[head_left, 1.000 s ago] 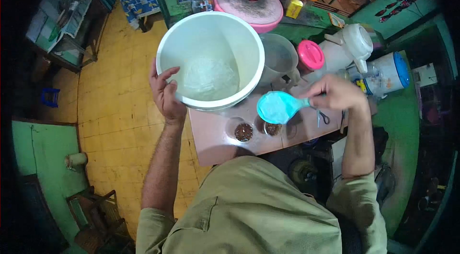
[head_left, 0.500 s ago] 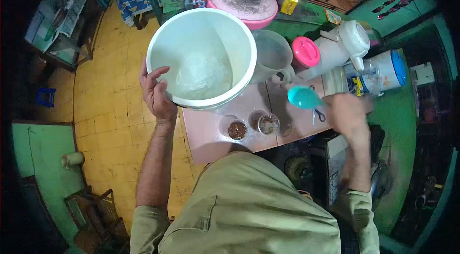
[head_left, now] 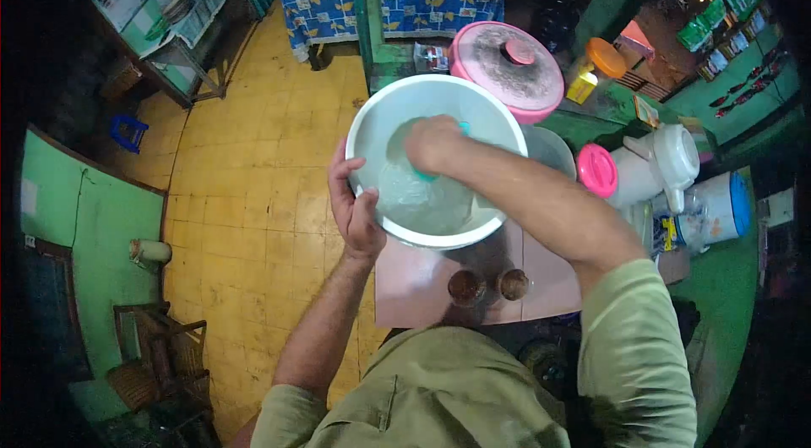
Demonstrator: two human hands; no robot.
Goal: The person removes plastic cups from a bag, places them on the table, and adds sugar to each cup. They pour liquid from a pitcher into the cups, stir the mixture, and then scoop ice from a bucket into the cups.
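Observation:
My left hand (head_left: 359, 215) is closed on the near-left rim of a white plastic bucket (head_left: 494, 114), thumb on the inside, and holds it tilted toward me. Inside, something clear and glassy, like ice or water (head_left: 422, 199), covers the bottom. My right hand (head_left: 432, 144) reaches down into the bucket, closed on a teal plastic scoop (head_left: 425, 176). Most of the scoop is hidden behind the fist. Below the bucket, two clear cups stand on the pink tabletop: the left cup (head_left: 466, 288) and the right cup (head_left: 513, 284), both with something brown in them.
Behind the bucket stand a pink lidded tub (head_left: 507, 80) and an orange-lidded jar (head_left: 596, 68). To the right are a translucent pitcher (head_left: 553, 148), a pink-lidded container (head_left: 598, 171), a white jug (head_left: 676, 161) and a blue-lidded container (head_left: 718, 211). Yellow floor tiles (head_left: 253, 194) lie to the left.
My right hand has moved left with the scoop, from over the table's right side into the bucket. My left hand still holds the bucket. The whole view has shifted.

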